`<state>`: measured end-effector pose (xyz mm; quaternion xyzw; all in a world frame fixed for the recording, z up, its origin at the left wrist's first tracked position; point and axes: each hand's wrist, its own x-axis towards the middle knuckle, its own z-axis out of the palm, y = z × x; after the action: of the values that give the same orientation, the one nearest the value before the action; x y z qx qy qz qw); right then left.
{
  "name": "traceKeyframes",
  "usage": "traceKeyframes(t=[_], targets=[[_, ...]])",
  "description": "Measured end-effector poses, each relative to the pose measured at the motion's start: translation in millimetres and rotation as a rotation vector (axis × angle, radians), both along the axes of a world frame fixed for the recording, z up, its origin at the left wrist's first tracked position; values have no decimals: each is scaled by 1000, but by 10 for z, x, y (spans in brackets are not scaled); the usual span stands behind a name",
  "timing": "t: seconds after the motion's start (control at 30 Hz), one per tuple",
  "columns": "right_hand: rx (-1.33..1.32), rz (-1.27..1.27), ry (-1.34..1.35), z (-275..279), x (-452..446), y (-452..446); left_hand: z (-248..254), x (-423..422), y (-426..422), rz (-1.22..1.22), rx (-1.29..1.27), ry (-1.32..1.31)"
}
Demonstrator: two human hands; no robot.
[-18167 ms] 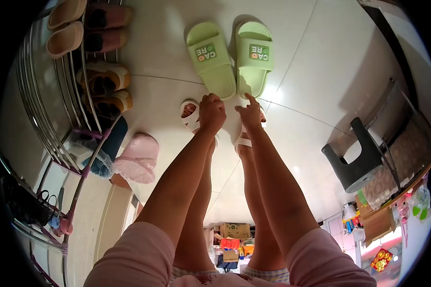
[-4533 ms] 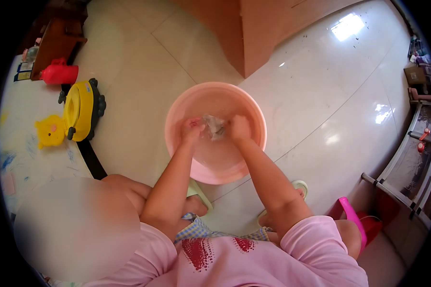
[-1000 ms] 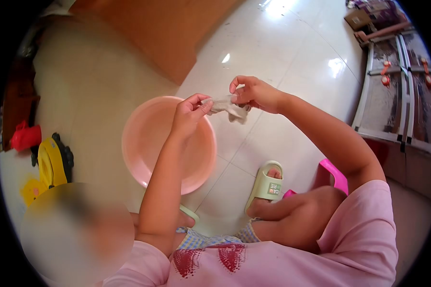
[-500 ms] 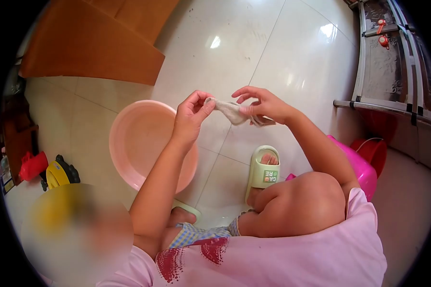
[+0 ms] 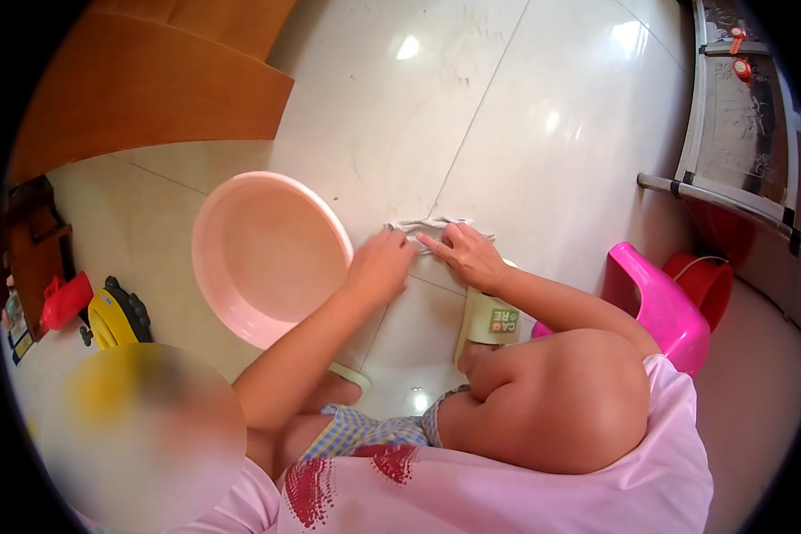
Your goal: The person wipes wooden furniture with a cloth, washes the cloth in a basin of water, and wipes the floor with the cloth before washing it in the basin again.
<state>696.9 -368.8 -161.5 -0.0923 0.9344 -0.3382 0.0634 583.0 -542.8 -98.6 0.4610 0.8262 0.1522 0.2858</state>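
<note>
A crumpled whitish cloth (image 5: 432,224) is held low over or against the floor tiles, to the right of the pink basin (image 5: 206,254). My left hand (image 5: 384,262) has its fingers closed on the cloth's left end. Its right end is under the bent fingers of my right hand (image 5: 467,252), which pinch it. Cloudy water (image 5: 280,254) appears to fill the basin's inside. Just below my right hand is a green slipper (image 5: 492,320) on my foot; another green slipper (image 5: 351,378) shows partly beside my left forearm.
A bright pink plastic stool (image 5: 663,311) and a red bucket (image 5: 707,289) are at the right, below a metal-framed panel (image 5: 743,125). Brown wooden furniture (image 5: 169,89) fills the upper left. A red jug (image 5: 65,301) and a yellow toy-like seat (image 5: 116,316) are at the far left.
Both hands have moved down with the cloth, from mid-air to near the floor. The cloth, earlier hanging between them, now lies stretched and crumpled. The view has shifted slightly.
</note>
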Motion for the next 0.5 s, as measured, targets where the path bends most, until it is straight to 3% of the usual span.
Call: traceKeyframes(t=[0.07,0.23,0.33,0.5], targets=[[48,46,20,-75,-37,15,-102,151,22,59,-139,-104],[186,148,34,-210,-338,-29,-215,65,56,130,-181,-38],[232,189,-97,-226,-628,7,-175,37,89,235,-124,-37],[335,-69,89,-337,-1373,308,-257,36,115,311,32,82]])
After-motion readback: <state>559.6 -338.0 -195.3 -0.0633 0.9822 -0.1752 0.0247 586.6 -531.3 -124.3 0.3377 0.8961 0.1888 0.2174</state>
